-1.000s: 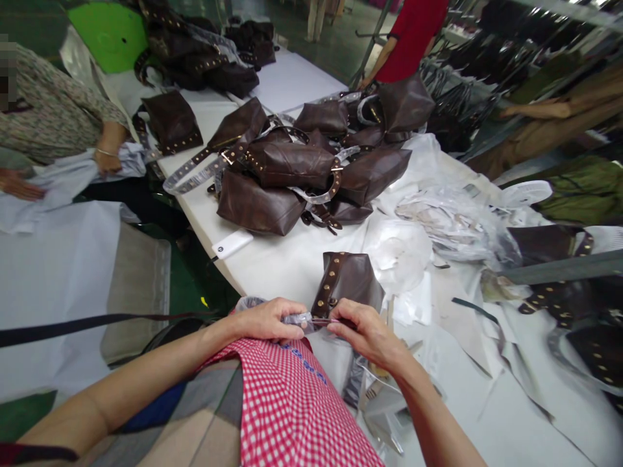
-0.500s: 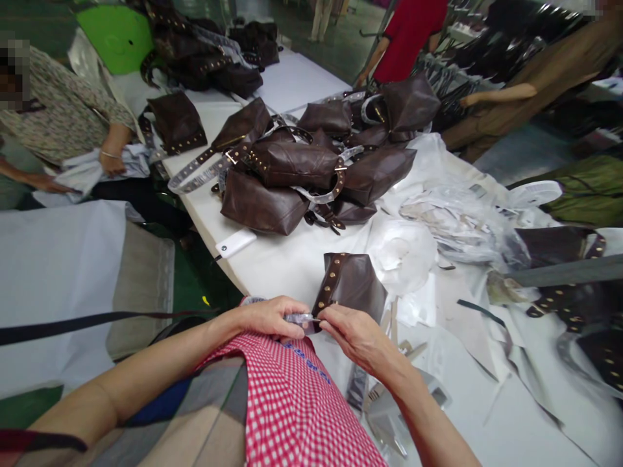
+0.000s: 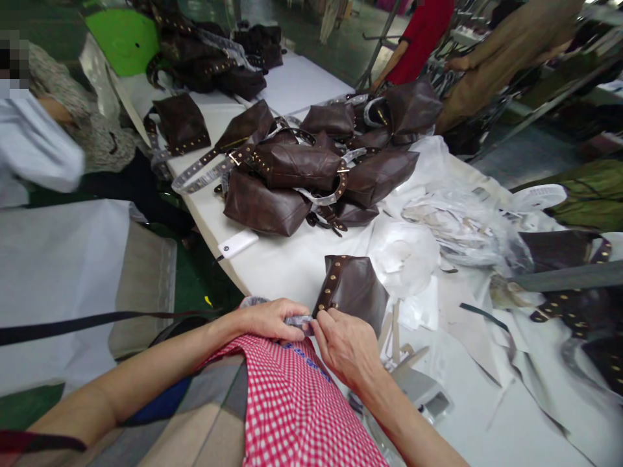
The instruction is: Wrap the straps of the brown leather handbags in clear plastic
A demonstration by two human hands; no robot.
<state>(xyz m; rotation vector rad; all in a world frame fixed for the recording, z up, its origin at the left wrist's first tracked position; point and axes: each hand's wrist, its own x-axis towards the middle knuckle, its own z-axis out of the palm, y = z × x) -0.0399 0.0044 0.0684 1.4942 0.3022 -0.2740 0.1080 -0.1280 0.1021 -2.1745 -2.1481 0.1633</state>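
Observation:
A dark brown leather bag (image 3: 357, 292) with a gold-studded band lies on the white table just beyond my hands. My left hand (image 3: 275, 318) is closed around a plastic-wrapped strap (image 3: 298, 320) held close to my checked apron. At that strap's end, beside the bag's near edge, the fingers of my right hand (image 3: 345, 344) are pinched together. They seem to grip the strap end, though its tip is hidden behind them.
Brown studded bags (image 3: 296, 165) are heaped ahead, with a white phone (image 3: 237, 244) at the table edge. Clear plastic wrapping (image 3: 452, 214), cut strips and a tape dispenser (image 3: 433, 399) lie to the right. A co-worker on the left handles white cloth (image 3: 36, 146).
My right hand has turned and curled closer around the strap end; my left hand stays in place. The co-worker on the left has raised the white cloth.

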